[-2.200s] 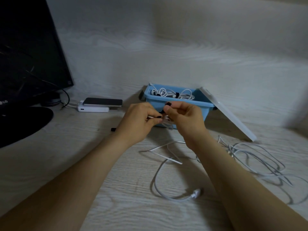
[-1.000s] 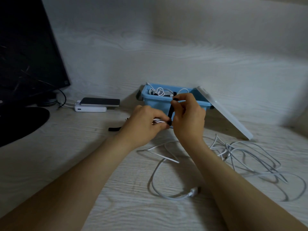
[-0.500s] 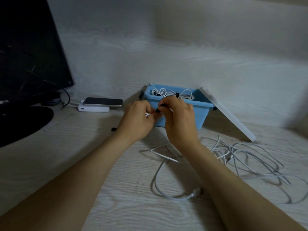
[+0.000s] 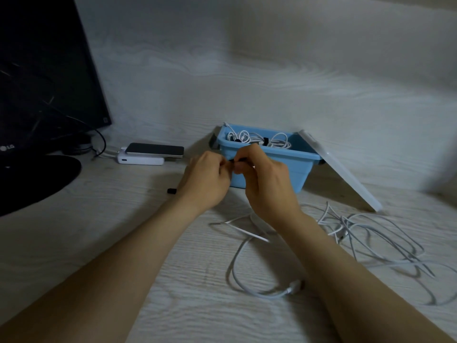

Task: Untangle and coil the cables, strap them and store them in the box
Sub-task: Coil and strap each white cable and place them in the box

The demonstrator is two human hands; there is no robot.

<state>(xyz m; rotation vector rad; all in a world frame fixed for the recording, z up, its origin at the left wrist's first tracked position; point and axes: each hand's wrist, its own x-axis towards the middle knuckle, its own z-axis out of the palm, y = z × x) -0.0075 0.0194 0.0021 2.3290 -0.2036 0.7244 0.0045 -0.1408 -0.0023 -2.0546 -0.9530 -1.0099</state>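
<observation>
Just in front of the blue box, the left hand and right hand meet fingertip to fingertip. They pinch a black strap between them, raised off the table, apparently to cinch a coil the fingers hide. From the hands, strapped coils lie in the box at 12 o'clock, and its lid leans aside at 2, leaving the box open. Tangled cables wait at 4, one loose cable at 6 and a spare strap at 9.
</observation>
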